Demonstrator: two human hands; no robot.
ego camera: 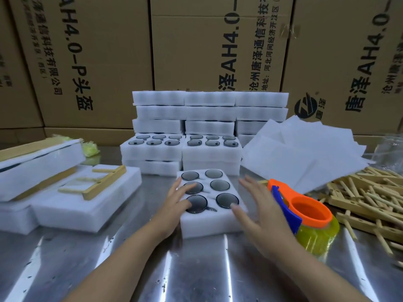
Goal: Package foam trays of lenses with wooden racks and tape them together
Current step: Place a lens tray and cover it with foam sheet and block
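Observation:
A white foam tray (pixel 209 223) holding several dark round lenses sits on the metal table in front of me. My left hand (pixel 174 205) lies on its left side with straight fingers over the lenses. My right hand (pixel 259 210) is at its right edge, fingers spread and straight. An orange and blue tape dispenser (pixel 305 214) with yellow tape lies just right of my right hand. Wooden racks (pixel 366 199) are piled at the far right. Another wooden rack (pixel 102 184) rests on foam at the left.
Stacks of foam trays (pixel 209 118), some showing lenses, stand behind the tray. Loose white foam sheets (pixel 305 153) lie at the right back. A taped foam bundle (pixel 41 162) leans at the left. Cardboard boxes (pixel 104 51) wall off the back.

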